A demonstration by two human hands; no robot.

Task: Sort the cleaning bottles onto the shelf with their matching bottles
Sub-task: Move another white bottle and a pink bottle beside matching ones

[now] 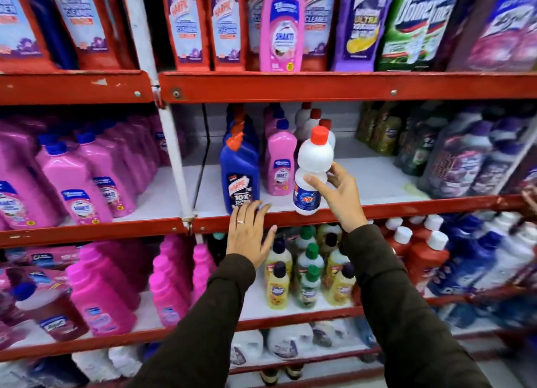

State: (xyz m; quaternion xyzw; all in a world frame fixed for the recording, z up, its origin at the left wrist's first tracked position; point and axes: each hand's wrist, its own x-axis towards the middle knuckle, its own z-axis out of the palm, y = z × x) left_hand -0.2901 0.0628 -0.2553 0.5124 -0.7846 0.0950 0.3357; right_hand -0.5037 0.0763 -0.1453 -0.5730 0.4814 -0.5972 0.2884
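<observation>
The right hand (338,194) is clamped around the waist of a white bottle (312,172) with a red cap, holding it upright at the front edge of the middle shelf (377,208), just ahead of a row of matching white bottles (309,118) reaching back. The left hand (248,232) lies flat with fingers spread, empty, fingertips against the base of a blue bottle (239,174). A row of pink bottles (280,162) stands between the blue and white rows, leaving little room beside the held bottle.

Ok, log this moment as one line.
right hand: holding white bottle | left hand: open, at shelf edge | bottle: in front of white row, not placed
</observation>
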